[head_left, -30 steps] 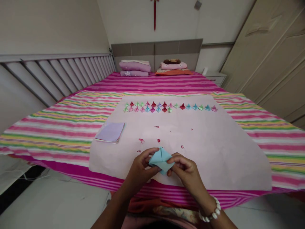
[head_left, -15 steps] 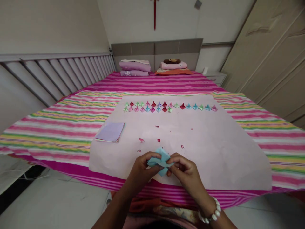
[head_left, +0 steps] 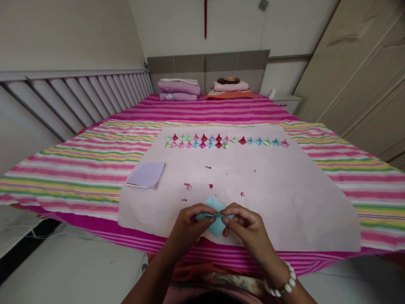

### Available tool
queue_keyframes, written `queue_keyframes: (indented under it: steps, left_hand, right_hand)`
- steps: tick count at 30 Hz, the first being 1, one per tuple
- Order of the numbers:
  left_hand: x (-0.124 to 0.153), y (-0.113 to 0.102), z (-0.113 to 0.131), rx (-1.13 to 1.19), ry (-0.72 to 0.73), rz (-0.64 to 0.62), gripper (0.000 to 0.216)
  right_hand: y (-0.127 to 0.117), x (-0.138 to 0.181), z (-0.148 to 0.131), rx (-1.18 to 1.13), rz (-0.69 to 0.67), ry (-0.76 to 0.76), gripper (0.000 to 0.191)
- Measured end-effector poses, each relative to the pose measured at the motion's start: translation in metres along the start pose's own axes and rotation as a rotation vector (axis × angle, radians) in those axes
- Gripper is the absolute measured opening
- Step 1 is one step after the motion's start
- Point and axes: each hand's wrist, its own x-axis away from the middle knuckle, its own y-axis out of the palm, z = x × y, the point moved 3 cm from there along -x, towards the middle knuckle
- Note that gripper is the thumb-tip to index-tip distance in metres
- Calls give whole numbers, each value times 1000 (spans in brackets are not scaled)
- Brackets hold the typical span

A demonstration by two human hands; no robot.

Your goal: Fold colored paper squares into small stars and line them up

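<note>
Between my hands is a light blue piece of folded origami paper [head_left: 217, 228], held above the near edge of a large pale sheet [head_left: 284, 202]. My left hand [head_left: 194, 219] pinches its left side with thumb and fingers. On the other side my right hand [head_left: 242, 219], with a white beaded bracelet [head_left: 283, 285] at the wrist, pinches the right side close to the middle. One flap points away from me and another points toward me. My fingers cover the side corners in part.
Two rows of small folded paper pieces [head_left: 218, 141] in several colours line the sheet's far side. A stack of square paper [head_left: 147, 175], lilac on top, lies at the left. Small red scraps [head_left: 187, 185] are scattered mid-sheet. Beneath is a striped bedspread [head_left: 79, 169].
The blue paper's raised flaps have been pressed together along the middle, so it now looks flatter and diamond-shaped. Both hands' fingertips have drawn closer to its centre.
</note>
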Motion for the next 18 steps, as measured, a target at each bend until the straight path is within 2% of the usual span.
queue_keyframes:
  steps: [5,11,15,18]
  left_hand:
    - [1,-2,5,43,44,-91,14]
    - [4,-3,11,-24,28,-128,16]
    - [2,-1,8,-70,-14,33,8]
    - [1,2,4,-81,13,132,3]
  right_hand:
    - [-3,-1,-1,-67,-29,-40,3]
    - [-1,-2,-5,-30,-22,-16,3]
    - [-1,-1,-6,-3,-42,-13,7]
    - [-2,1,-4,-13,-64,-22,9]
